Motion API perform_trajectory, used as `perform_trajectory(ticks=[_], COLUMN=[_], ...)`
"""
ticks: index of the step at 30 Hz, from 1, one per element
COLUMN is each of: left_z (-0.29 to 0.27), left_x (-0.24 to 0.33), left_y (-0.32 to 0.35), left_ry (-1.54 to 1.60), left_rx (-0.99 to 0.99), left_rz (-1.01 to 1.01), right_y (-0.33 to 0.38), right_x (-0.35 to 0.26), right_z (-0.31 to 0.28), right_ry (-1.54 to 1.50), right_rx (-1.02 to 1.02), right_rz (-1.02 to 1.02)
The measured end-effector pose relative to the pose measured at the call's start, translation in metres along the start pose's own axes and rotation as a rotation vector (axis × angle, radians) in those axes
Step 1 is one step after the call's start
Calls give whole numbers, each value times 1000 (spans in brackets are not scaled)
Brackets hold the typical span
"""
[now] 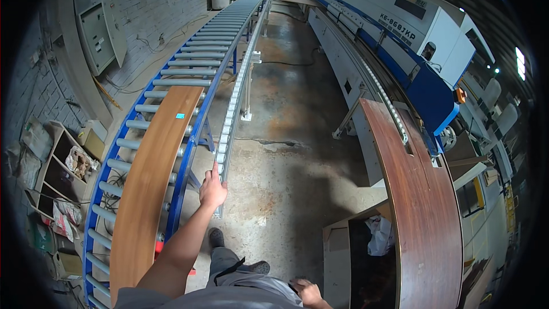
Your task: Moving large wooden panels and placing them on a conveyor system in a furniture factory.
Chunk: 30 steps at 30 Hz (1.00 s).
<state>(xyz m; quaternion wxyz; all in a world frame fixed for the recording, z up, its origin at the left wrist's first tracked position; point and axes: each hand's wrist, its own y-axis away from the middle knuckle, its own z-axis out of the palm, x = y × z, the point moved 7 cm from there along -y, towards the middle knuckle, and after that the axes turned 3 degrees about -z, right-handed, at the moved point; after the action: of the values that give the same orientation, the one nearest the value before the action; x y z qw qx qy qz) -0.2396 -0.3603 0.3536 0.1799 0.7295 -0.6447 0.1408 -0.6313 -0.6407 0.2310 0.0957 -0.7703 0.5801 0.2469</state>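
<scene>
Here, grained brown board [150,186], teal label [180,116]; white-wheeled rail [229,119] by left fingers [216,172]

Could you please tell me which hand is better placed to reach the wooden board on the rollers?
Probably the left hand: it is stretched forward on the same side as the board, near the narrow rail. The right hand is low, farther right.

Board [150,183]: near end partly hidden by sleeve [146,297]; right hand [309,293]: fingers [299,282] unclear.
</scene>
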Motion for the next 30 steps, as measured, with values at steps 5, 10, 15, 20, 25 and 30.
perform_trajectory(ticks=[5, 10, 15, 20, 25, 30], left_z=[-2, -3, -4, 1, -1, 5], left_x=[-5, 2, -3, 7, -2, 7], left_y=[2, 2, 0, -2, -4, 2], left_ry=[41, 47, 29, 10, -11, 9], left_rx=[-4, 4, 2, -22, -11, 4], left_rz=[-37, -20, -37, -14, -29, 7], right_y=[41, 75, 53, 27, 47, 73], right_x=[-41, -16, -9, -1, 31, 19], right_z=[-72, -17, -14, -8, 27, 25], right_ry=[-111, -1083, -1314, -1130, -1000, -957], right_rx=[59, 116, 78, 59, -353, -197], right_rz=[111, 520, 1214, 945, 1000, 1065])
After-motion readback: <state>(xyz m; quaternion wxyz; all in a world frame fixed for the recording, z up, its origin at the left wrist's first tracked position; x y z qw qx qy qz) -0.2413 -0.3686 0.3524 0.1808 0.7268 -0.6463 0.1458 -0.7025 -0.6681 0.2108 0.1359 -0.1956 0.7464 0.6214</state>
